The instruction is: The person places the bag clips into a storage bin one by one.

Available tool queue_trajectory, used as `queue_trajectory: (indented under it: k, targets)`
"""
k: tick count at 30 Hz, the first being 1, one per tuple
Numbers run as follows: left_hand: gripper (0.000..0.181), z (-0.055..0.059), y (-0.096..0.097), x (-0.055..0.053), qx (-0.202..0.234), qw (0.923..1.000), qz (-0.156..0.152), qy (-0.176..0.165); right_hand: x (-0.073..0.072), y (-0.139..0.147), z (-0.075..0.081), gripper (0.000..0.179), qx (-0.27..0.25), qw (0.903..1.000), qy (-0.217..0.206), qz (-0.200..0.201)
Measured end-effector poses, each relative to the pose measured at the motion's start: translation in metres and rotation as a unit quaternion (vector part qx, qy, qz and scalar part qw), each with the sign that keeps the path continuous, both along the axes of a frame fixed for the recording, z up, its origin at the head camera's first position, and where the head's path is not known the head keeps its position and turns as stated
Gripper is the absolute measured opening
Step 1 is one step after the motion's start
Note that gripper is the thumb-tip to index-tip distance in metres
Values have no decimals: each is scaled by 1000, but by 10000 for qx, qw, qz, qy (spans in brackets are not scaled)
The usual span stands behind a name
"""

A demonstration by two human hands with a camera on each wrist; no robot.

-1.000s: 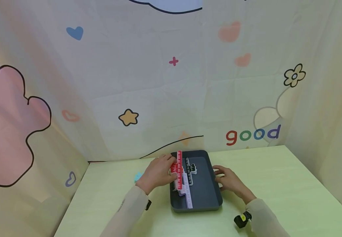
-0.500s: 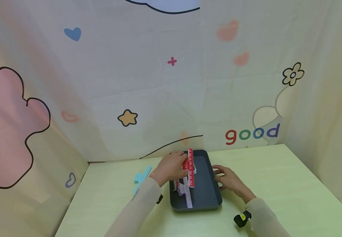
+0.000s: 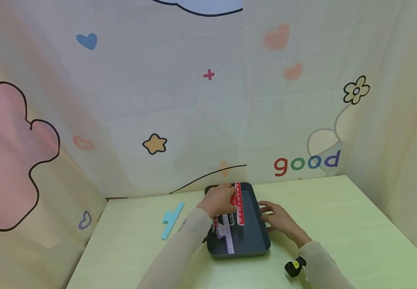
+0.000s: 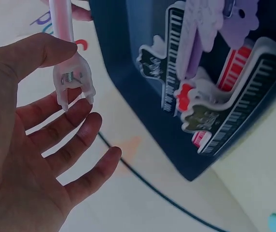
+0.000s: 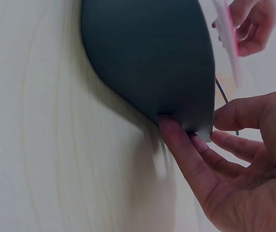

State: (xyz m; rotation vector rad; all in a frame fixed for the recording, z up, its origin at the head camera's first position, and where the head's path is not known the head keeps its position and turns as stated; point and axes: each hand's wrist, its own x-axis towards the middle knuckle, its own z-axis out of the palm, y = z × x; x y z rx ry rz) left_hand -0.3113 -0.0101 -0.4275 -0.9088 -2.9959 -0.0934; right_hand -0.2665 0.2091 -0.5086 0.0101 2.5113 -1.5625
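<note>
My left hand (image 3: 219, 200) pinches a red keyboard-patterned clip (image 3: 239, 204) between thumb and fingers, over the dark grey tray (image 3: 253, 237). Side-on in the left wrist view, the clip (image 4: 74, 75) shows its spring and whitish jaws. Inside the tray lie a purple clip (image 3: 228, 237), a black keyboard clip (image 4: 173, 53), another black one (image 4: 247, 99) and a red one (image 4: 236, 67) partly under it. My right hand (image 3: 280, 220) rests its fingertips on the tray's right outer wall, with one fingertip (image 5: 222, 117) right at the rim.
A light blue clip (image 3: 172, 222) lies on the pale table (image 3: 129, 237) left of the tray. Behind the table's far edge hangs a printed cloth backdrop (image 3: 186, 100). A black wrist camera (image 3: 293, 269) is strapped below the right sleeve.
The left hand has carried the red clip rightward across the tray, uncovering the light blue clip on the table. The right hand and the tray have stayed in place.
</note>
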Motion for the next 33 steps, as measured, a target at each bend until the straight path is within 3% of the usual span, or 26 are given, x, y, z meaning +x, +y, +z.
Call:
queue_trajectory:
  k: [6,17,25,33]
  targets:
    - [36,-14,14,-9,-257,9996,76,-116,-1,0,-1,54,1,10000,-22,-10]
    - [47,-41,38,-18,-693,9974,138,129,-1,1,-1,53,-22,10000,20,-46]
    - [63,-51,52,-19,-997,9946,177,249,1,1,-1,52,-189,9998,23,-16]
    - [60,-60,60,-17,-943,9952,174,210,0,2,-2,52,-161,9999,-18,-43]
